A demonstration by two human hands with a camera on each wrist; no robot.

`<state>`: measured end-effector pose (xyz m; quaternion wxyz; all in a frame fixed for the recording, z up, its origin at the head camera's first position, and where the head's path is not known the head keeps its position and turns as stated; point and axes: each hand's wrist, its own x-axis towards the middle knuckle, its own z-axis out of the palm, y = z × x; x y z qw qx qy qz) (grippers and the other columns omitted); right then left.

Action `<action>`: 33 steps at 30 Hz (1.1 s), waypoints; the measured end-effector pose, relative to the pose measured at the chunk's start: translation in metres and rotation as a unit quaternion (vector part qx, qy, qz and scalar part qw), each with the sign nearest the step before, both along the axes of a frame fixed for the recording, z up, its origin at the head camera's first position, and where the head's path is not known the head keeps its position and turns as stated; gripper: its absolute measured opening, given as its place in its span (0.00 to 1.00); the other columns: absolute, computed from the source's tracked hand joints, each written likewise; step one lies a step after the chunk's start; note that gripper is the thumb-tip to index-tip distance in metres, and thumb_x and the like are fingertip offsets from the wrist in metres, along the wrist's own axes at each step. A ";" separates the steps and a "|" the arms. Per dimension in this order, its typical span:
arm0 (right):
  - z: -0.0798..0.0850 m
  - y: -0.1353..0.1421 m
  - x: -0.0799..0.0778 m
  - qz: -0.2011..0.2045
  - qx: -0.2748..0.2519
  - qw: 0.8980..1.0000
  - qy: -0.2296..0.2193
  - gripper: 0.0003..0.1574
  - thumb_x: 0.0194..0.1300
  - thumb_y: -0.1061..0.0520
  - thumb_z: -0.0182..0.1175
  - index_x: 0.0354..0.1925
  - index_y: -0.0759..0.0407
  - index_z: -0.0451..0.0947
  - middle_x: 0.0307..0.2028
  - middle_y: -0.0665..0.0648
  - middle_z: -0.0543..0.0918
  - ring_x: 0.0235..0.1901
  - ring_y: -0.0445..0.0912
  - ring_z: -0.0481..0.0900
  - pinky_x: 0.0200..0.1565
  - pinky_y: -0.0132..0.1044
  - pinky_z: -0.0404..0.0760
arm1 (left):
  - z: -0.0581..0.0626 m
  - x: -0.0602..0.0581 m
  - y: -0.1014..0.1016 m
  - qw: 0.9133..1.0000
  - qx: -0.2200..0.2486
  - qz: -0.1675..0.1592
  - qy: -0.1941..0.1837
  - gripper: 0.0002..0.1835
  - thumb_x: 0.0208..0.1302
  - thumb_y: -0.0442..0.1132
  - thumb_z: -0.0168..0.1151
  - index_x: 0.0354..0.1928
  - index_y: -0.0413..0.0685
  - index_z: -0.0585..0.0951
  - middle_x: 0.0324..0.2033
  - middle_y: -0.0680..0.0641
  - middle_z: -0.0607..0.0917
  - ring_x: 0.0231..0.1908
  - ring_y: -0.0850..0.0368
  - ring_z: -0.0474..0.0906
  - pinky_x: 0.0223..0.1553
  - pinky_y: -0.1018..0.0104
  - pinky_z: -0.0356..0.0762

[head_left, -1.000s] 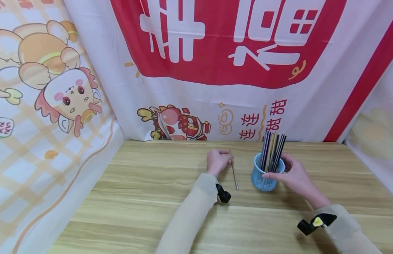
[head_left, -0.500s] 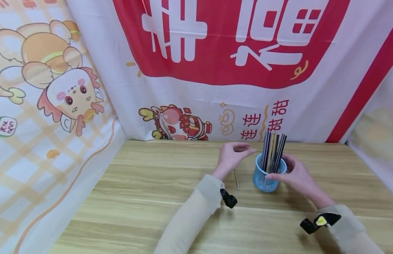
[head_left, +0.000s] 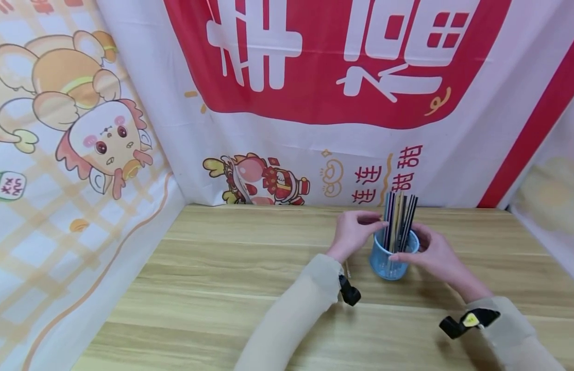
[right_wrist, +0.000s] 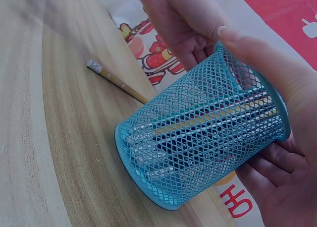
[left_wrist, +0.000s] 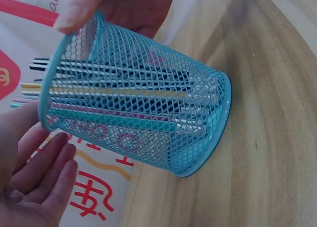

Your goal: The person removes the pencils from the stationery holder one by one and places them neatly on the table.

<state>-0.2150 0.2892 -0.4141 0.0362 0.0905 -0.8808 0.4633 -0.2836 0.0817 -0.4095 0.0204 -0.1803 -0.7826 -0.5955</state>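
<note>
A light-blue mesh pen holder [head_left: 390,265] stands on the table, packed with several thin pencils [head_left: 398,219] in dark, yellow and teal tones. My right hand [head_left: 437,257] grips it from the right, thumb across the near side and fingers round the far side. From the left, my left hand [head_left: 354,232] reaches the holder's rim, its thumb by the pencils. In the left wrist view the left fingers [left_wrist: 57,172] are loosely bent outside the holder; the thumb tip is hidden at the rim. A single yellowish pencil [right_wrist: 116,81] lies on the table, mostly covered by my left hand in the head view.
The wood-grain table [head_left: 213,288] ends at a white and red printed cloth [head_left: 268,129] hanging behind it. Another printed cloth [head_left: 83,154] hangs along the left side. Black wrist cameras [head_left: 349,291] sit on both sleeves.
My left hand has left the lying pencil and moved right to the pen holder's rim. The right hand stays on the holder, which has not visibly moved on the table.
</note>
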 end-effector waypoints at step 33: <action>0.001 -0.001 0.002 0.010 -0.012 1.000 0.007 0.56 0.58 0.50 0.78 0.73 0.68 0.61 0.65 0.71 0.74 0.61 0.61 0.74 0.60 0.36 0.76 | 0.009 -0.001 0.006 0.999 0.036 0.029 -0.013 0.08 0.59 0.45 0.77 0.39 0.55 0.91 0.32 0.64 0.88 0.34 0.70 0.83 0.39 0.72 0.82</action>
